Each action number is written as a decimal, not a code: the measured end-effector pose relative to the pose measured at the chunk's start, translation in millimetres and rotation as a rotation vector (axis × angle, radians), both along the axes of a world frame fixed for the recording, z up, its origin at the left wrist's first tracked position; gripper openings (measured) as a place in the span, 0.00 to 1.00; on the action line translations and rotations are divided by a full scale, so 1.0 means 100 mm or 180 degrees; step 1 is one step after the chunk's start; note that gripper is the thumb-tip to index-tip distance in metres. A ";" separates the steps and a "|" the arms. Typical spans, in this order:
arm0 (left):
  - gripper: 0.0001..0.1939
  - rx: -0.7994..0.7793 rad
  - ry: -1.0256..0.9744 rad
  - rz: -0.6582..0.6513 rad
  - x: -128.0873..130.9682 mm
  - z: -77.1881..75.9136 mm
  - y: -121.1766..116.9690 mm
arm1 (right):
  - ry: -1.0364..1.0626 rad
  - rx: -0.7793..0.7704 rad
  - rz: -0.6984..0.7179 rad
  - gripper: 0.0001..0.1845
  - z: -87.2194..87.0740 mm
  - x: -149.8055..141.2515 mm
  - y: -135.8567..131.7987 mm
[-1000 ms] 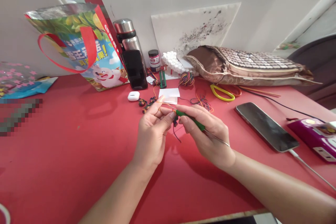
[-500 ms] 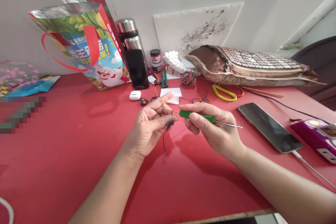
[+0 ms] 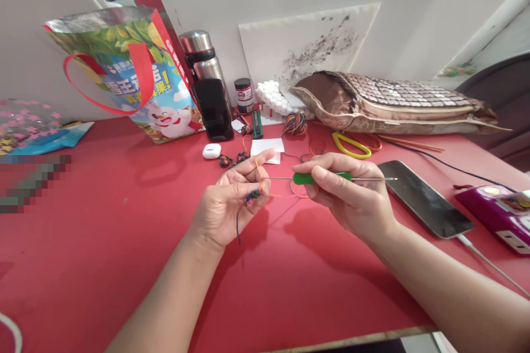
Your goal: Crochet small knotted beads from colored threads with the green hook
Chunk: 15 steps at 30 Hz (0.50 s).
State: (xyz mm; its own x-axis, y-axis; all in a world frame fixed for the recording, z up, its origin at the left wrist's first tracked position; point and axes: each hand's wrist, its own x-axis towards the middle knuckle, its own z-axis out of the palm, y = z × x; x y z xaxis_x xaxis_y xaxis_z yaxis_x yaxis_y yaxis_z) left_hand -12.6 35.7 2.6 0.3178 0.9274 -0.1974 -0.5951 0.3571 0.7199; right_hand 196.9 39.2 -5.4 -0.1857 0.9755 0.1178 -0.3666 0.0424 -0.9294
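Note:
My left hand (image 3: 221, 207) pinches a small piece of multicoloured crochet work (image 3: 253, 196) between thumb and fingers. Orange yarn runs up over its raised index finger, and a dark blue tail hangs below. A crochet hook with a green handle (image 3: 306, 178) lies in my closed right hand (image 3: 351, 193), held level like a pencil. One thin metal end of the hook reaches the yarn at my left fingertips; the other sticks out to the right above a phone. A loop of thin yarn hangs between the hands.
On the red table (image 3: 136, 253), a multicoloured yarn ball (image 3: 295, 124), white paper (image 3: 267, 146), a white earphone case (image 3: 211, 150) and yellow-handled scissors (image 3: 351, 145) lie ahead. A phone (image 3: 426, 198) and purple power strip (image 3: 497, 215) sit right. A bag (image 3: 124, 77) and steel flask (image 3: 207, 60) stand back left.
My right hand has moved right with the hook, and my left hand slightly left with the crochet work. The gap between the hands is wider, and the hook's shaft is more level.

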 end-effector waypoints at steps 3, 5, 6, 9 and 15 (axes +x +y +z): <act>0.39 0.0015 -0.0148 -0.0121 -0.01 -0.02 0.01 | 0.0090 -0.0094 0.0014 0.08 0.01 0.00 0.02; 0.41 0.0004 -0.0231 -0.0197 0.00 -0.03 0.01 | 0.0131 -0.0119 0.0049 0.08 0.00 0.01 0.03; 0.42 -0.0012 -0.0279 -0.0226 0.00 -0.03 0.01 | 0.0137 -0.0133 0.0063 0.08 0.00 0.02 0.04; 0.44 -0.0071 -0.0371 -0.0300 0.03 -0.01 0.01 | 0.0081 -0.0192 0.0050 0.08 -0.02 0.05 0.05; 0.38 -0.0160 -0.0509 -0.0387 0.04 -0.01 0.01 | 0.0068 -0.0317 0.0097 0.09 0.01 0.07 0.05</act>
State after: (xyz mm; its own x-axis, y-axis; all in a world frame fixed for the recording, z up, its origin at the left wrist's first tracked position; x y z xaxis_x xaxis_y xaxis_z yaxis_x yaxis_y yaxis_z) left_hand -8.8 36.3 1.1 0.4578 0.8706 -0.1804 -0.6508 0.4663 0.5992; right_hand 203.6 44.5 -4.8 -0.2138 0.9766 0.0247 -0.3861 -0.0612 -0.9204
